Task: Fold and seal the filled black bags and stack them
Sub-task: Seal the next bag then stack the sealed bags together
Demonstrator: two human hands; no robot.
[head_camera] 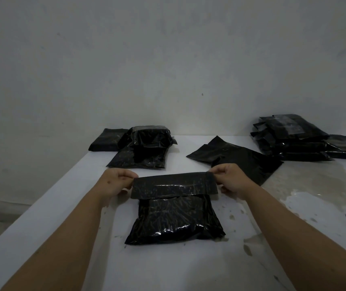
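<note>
A long white table (48, 223) holds everything, with a pale wall (168, 59) behind it. The right side of the tabletop looks stained and maybe wet.

At the far right corner sits a tall stack of sealed bags (294, 141), all black and shiny. Near the far edge on the left is a heap of filled black bags (144, 148), not tidy. Between these two piles, a flat black bag (245, 158) lies by itself.

In the middle of the tabletop, close to the person, lies the filled bag (176, 221) being worked on. It is puffy. Its top flap (174, 184) is bent over toward the person and covers the top part of the bag.

The left hand (117, 181) pinches the left end of the flap with curled fingers. The right hand (231, 179) pinches the right end the same way.

The job now looks like folding the flap down to close the bag. To do it well, both hands should pull the flap tight and keep it straight, so both ends come down level. Then press along the whole flap so it sticks with no bumps. If one side goes lower, the seal may wrinkle. After that the bag can go on the tall stack.
</note>
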